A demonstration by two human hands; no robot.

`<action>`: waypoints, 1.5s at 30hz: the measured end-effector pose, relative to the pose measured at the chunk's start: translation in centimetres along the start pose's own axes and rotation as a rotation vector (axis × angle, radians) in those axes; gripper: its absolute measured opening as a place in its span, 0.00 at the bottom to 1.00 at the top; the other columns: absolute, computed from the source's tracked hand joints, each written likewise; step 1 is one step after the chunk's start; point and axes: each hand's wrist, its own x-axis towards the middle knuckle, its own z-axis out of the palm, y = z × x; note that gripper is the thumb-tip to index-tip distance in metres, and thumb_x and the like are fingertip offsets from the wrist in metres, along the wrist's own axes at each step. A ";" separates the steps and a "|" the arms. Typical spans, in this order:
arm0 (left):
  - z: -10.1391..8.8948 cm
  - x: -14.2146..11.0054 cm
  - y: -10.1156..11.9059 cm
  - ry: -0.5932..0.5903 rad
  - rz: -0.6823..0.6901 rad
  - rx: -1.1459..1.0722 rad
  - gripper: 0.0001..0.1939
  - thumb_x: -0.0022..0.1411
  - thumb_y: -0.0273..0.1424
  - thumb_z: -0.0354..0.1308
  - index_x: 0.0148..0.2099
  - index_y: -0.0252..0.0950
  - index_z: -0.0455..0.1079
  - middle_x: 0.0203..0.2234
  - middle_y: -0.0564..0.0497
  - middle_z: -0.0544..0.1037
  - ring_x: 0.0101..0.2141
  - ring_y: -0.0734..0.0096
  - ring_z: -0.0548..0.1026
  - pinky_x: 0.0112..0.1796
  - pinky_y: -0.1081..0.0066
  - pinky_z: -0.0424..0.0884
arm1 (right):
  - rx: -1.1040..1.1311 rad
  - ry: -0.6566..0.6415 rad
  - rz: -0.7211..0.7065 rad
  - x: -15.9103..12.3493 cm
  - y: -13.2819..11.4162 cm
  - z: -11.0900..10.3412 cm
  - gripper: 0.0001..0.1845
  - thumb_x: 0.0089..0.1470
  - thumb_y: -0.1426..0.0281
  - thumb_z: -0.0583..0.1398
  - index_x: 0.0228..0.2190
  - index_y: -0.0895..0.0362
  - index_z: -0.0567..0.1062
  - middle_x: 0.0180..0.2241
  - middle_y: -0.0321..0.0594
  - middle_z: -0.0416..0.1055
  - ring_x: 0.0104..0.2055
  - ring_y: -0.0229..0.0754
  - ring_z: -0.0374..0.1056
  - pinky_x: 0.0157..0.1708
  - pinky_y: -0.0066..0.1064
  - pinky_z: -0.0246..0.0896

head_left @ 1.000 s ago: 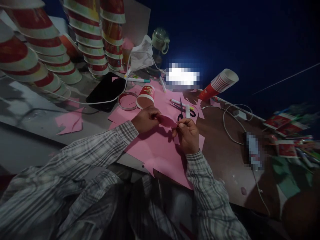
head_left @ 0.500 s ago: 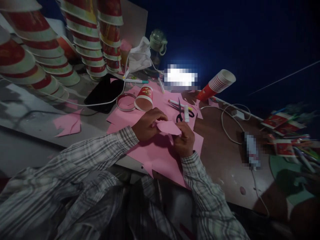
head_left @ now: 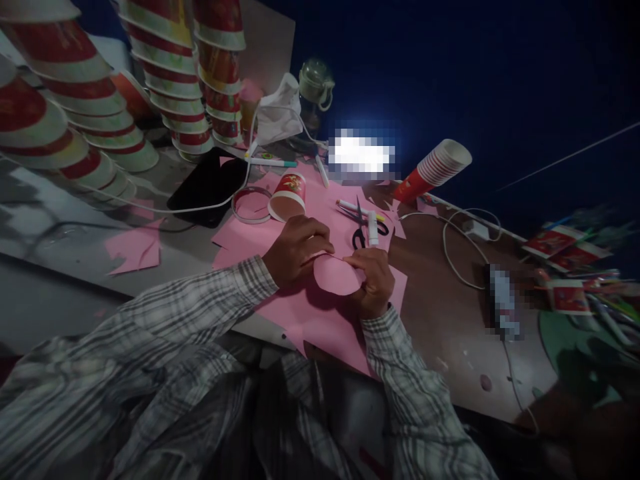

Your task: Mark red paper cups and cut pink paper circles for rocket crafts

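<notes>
A rounded pink paper piece (head_left: pixel 337 277) is held up between my two hands, its broad face turned toward me. My left hand (head_left: pixel 299 250) pinches its upper left edge. The upper right edge is gripped by my right hand (head_left: pixel 373 277), with thumb and fingers closed on it. Underneath lie larger pink paper sheets (head_left: pixel 320 317). Just beyond my left hand, a red paper cup (head_left: pixel 289 195) rests on its side next to a roll of tape (head_left: pixel 251 205). Behind my right hand are black-handled scissors (head_left: pixel 359 227) and a white glue stick (head_left: pixel 373 228).
Tall stacks of paper cups (head_left: pixel 175 87) rise at the left. A black tablet-like slab (head_left: pixel 210 187) lies under a white cable. Another cup stack (head_left: pixel 433 170) leans at the table's far edge. A cable (head_left: pixel 450 250) curls on the right, near cups holding pens (head_left: pixel 570 297).
The pink paper has been turned from nearly edge-on to facing me and now hangs lower. Both hands keep hold of it, and my right hand has shifted its grip along the edge.
</notes>
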 end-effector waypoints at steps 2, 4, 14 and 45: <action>0.0 0.0 -0.2 0.013 0.028 0.017 0.10 0.69 0.35 0.54 0.39 0.41 0.76 0.36 0.44 0.79 0.39 0.59 0.72 0.47 0.55 0.67 | -0.004 0.022 -0.008 -0.1 -0.1 0.0 0.09 0.62 0.64 0.59 0.40 0.51 0.78 0.33 0.42 0.76 0.36 0.46 0.74 0.38 0.42 0.71; 0.1 0.0 -0.2 0.043 0.087 0.037 0.09 0.69 0.32 0.55 0.39 0.40 0.76 0.36 0.45 0.79 0.38 0.60 0.72 0.47 0.56 0.66 | -0.018 0.030 0.022 -0.1 -0.1 0.0 0.11 0.61 0.61 0.59 0.42 0.51 0.78 0.35 0.44 0.76 0.39 0.48 0.74 0.38 0.43 0.72; 0.0 0.1 0.5 0.063 0.116 -0.030 0.09 0.69 0.30 0.53 0.39 0.39 0.75 0.35 0.45 0.79 0.37 0.61 0.71 0.45 0.56 0.65 | 0.056 -0.012 -0.017 0.2 0.0 -0.1 0.09 0.60 0.63 0.59 0.40 0.52 0.77 0.34 0.43 0.77 0.37 0.49 0.75 0.39 0.45 0.71; -2.6 0.9 -6.6 0.096 -0.543 0.303 0.36 0.54 0.31 0.69 0.65 0.38 0.66 0.64 0.42 0.68 0.64 0.48 0.63 0.65 0.49 0.57 | 0.497 -0.017 1.104 1.2 0.6 -0.3 0.28 0.46 0.46 0.67 0.16 0.54 0.65 0.15 0.30 0.60 0.20 0.34 0.57 0.19 0.28 0.58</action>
